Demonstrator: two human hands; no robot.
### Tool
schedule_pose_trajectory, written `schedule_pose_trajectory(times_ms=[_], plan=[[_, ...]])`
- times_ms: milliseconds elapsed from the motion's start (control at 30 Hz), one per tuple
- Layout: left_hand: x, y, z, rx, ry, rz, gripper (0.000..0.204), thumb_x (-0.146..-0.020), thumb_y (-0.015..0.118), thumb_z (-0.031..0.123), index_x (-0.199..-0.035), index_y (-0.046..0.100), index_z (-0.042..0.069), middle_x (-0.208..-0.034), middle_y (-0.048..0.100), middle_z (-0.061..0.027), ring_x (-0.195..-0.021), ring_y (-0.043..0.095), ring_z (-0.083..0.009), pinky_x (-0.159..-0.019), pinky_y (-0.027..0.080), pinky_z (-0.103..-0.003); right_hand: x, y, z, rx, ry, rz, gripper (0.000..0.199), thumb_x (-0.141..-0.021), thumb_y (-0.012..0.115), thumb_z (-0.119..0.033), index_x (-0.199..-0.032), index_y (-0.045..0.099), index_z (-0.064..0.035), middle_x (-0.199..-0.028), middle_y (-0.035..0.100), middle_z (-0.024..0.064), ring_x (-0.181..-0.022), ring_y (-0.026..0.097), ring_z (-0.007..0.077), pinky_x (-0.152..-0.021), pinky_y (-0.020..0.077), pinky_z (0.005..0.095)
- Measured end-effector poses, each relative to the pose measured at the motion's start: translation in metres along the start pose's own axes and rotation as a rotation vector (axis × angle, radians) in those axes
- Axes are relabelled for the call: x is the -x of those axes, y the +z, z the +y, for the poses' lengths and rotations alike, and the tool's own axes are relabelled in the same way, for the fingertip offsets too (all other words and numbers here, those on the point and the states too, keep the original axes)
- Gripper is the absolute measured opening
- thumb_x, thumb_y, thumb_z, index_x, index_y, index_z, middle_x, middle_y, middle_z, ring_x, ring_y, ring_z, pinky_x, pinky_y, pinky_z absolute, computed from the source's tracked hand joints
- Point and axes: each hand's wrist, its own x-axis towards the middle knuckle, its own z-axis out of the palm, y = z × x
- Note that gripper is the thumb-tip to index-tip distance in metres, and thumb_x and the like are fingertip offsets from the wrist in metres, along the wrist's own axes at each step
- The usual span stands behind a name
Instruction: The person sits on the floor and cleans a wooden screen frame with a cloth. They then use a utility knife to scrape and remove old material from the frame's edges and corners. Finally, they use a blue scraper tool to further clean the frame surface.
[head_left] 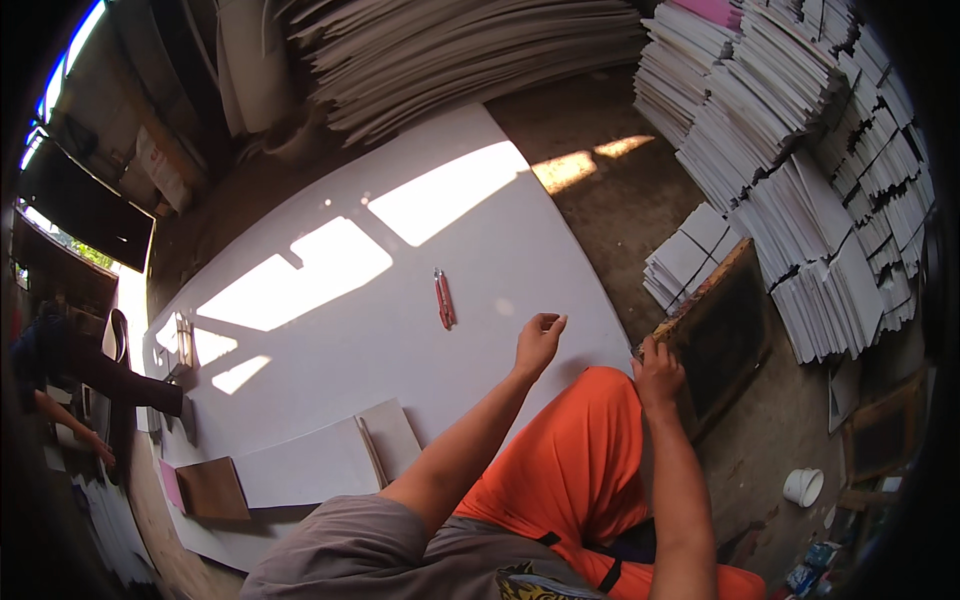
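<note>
The right hand (660,372) has its fingers bent over the near corner of a dark framed panel (722,345), which lies to its right; the worn, stained wooden rim runs ahead and rightward from the grip. The left hand (540,345), farther from the panel, hangs over a smooth, matte white sheet (400,300), its fingers half curled; nothing shows in them, though whether they pinch something small cannot be told. Ahead and left of it, nearer to it than to the right hand, a slim red cutter (444,298) lies roughly fore-and-aft. Beyond the panel rise tied, ragged-edged stacks of white board (760,110).
</note>
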Motion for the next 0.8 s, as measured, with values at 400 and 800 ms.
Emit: schedule_pose_trajectory(times_ms=[400,800], plan=[[-0.041,-0.126,-0.086,-0.383,-0.283,0.806,0.057,-0.094,0.073,0.046,-0.128,0.054,0.003,-0.128,0.057,-0.0159,-0.114,0.066,-0.0364,-0.094,0.055,-0.048,-0.040,-0.027,-0.021,-0.192,0.154,-0.242,0.042,-0.086,0.081,-0.031,-0.119,0.064,-0.0121,-0.109,0.073,0.0144,-0.102,0.071,0.0371,-0.083,0.0570,0.0497],[-0.060,-0.128,-0.114,-0.324,-0.134,0.659,0.046,-0.100,0.069,0.042,-0.114,0.060,-0.001,-0.095,0.064,-0.0100,-0.086,0.070,-0.0263,-0.078,0.057,-0.042,-0.068,-0.058,-0.099,-0.557,0.078,-0.378,0.040,-0.090,0.076,-0.035,-0.119,0.066,-0.0090,-0.112,0.073,0.0151,-0.104,0.071,0.0376,-0.086,0.0562,0.0492]])
